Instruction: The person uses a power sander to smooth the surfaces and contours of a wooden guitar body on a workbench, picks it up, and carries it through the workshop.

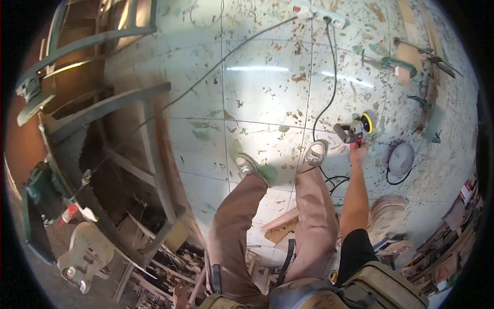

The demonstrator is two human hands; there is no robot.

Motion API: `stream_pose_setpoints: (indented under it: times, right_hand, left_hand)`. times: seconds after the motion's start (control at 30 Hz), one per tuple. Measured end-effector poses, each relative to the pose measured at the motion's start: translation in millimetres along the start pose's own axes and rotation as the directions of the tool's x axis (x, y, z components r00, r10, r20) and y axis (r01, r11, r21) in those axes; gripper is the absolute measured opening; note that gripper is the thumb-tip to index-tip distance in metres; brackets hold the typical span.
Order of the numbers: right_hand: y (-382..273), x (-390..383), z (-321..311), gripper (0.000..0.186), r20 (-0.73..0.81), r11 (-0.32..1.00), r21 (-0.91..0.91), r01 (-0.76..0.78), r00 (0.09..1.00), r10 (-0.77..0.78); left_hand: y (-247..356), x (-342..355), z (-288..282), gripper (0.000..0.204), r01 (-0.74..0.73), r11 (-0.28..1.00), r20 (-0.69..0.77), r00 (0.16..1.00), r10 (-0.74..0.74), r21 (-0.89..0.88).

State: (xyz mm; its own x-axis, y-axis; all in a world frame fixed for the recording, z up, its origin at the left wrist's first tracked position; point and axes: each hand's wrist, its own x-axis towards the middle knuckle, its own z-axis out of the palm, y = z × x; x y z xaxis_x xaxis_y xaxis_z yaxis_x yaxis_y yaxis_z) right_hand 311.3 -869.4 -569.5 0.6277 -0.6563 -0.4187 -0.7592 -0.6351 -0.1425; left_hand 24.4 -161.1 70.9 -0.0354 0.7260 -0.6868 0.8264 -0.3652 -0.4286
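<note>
My right arm reaches forward, and my right hand point(359, 153) is closed around the red and grey body of a power sander point(352, 133). The tool has a round, yellow-rimmed pad point(367, 123), tilted to the right. It is held over the tiled floor, just right of my right shoe point(315, 152). Blur and distance hide the single fingers. A black cord point(333, 77) runs down from a white power strip point(321, 16) toward my right shoe; more black cord loops below the tool. My left hand is out of view.
Stained tiles point(262, 98) surround my feet. At left stands a wooden frame point(108, 110), with a guitar-shaped wooden body point(87, 252) below. A round grey object point(401, 158) with a cord lies right of my hand. Green clamps point(400, 65) and boards line the right; wood scraps point(167, 265) lie lower left.
</note>
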Motion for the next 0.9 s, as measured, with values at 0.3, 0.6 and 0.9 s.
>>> stream_pose_setpoints:
  times: [0.3, 0.6, 0.9]
  right_hand:
    - [-71.5, -131.1, -217.6, 0.046, 0.330, 0.994, 0.111, -0.019, 0.944, -0.019]
    - [-150.5, -97.4, -440.3, 0.052, 0.405, 0.930, -0.029, 0.365, 0.855, -0.323]
    - [-234.5, -171.0, -528.7, 0.034, 0.439, 0.880, 0.257, 0.399, 0.764, -0.474]
  left_hand:
    - [27.2, -39.3, -19.6, 0.051, -0.112, 0.848, 0.106, 0.975, 0.193, -0.518]
    - [179.3, -42.6, 7.7, 0.071, -0.104, 0.699, 0.186, 0.927, 0.327, -0.708]
    - [311.4, 24.8, -65.9, 0.059, -0.157, 0.675, 0.284, 0.821, 0.495, -0.721]
